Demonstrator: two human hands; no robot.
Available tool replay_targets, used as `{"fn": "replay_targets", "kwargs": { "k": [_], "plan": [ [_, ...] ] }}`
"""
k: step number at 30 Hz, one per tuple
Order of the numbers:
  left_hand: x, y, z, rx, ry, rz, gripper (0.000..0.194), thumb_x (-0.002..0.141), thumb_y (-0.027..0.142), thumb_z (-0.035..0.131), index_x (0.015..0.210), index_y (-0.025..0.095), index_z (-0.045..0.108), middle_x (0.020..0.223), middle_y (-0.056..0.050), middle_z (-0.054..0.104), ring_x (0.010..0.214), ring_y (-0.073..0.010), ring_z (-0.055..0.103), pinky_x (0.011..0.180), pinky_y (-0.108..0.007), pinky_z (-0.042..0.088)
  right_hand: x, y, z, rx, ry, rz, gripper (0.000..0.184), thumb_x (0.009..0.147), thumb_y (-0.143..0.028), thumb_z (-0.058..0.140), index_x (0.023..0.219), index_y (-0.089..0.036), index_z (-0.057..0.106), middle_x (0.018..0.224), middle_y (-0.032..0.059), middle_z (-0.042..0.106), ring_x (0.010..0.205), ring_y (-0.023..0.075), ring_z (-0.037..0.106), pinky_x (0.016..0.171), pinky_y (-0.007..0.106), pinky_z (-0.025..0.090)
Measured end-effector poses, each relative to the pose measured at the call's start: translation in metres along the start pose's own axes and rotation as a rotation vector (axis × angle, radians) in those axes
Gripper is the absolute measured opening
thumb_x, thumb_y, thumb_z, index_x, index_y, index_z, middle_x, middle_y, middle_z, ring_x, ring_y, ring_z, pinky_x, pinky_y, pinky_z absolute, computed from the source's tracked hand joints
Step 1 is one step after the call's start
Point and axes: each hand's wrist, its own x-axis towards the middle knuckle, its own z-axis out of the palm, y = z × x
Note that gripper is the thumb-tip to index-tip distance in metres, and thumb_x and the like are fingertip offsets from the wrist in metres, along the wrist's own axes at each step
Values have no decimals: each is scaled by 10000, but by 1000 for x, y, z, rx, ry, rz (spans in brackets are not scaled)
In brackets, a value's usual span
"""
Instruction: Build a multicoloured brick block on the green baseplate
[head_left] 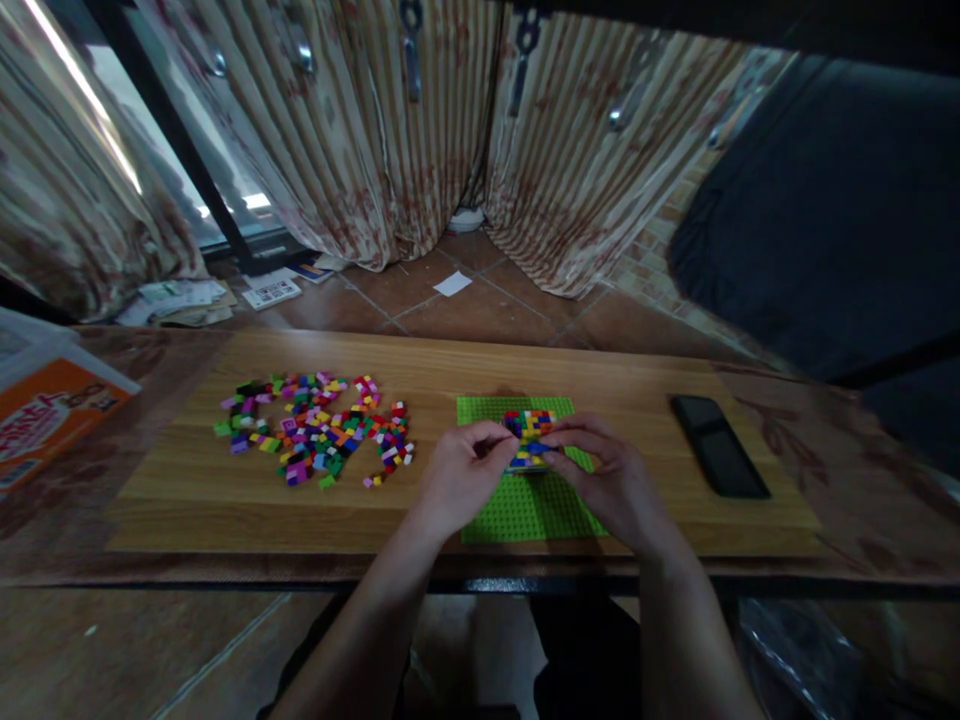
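A green baseplate (pixel 517 510) lies on the wooden table (pixel 187 500) in front of me. A small block of many-coloured bricks (pixel 529 432) stands on its far part. My left hand (pixel 459 475) pinches the block's left side with thumb and fingers closed. From the right, my right hand (pixel 611 480) grips the same block, its fingertips closed on it. A loose pile of small coloured bricks (pixel 319 430) is spread on the table to the left of the plate.
A black phone (pixel 718 445) lies on the table's right part. An orange and white box (pixel 45 415) sits at the far left. Beyond the table are a tiled floor with papers (pixel 180 300) and striped curtains (pixel 420 130).
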Motion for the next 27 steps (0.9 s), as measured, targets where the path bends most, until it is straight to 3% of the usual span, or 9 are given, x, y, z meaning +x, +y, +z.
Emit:
{"fn": "replay_targets", "kwargs": {
  "k": [9, 22, 27],
  "plan": [
    [-1, -2, 9, 85, -3, 38, 159, 838, 300, 596, 812, 180, 696, 733, 0, 681, 671, -124, 599, 644, -247, 444, 0, -3, -2, -52, -27, -18, 113, 824, -283, 671, 919, -280, 732, 1007, 45, 639, 966, 207, 617, 890, 411, 496],
    [-3, 0, 12, 203, -34, 7, 168, 817, 251, 589, 927, 195, 704, 690, 20, 638, 571, -103, 525, 559, -236, 390, -1, 1, -1, 16, -23, 2, 137, 874, -290, 618, 933, -276, 741, 1012, 47, 644, 959, 184, 629, 874, 381, 512],
    [-3, 0, 13, 309, -3, 84, 130, 823, 236, 581, 880, 208, 694, 701, 18, 644, 626, -112, 556, 607, -240, 406, 0, 0, 1, 24, 8, 17, 114, 855, -269, 636, 886, -267, 746, 987, 41, 649, 936, 179, 637, 850, 362, 518]
  ]
}}
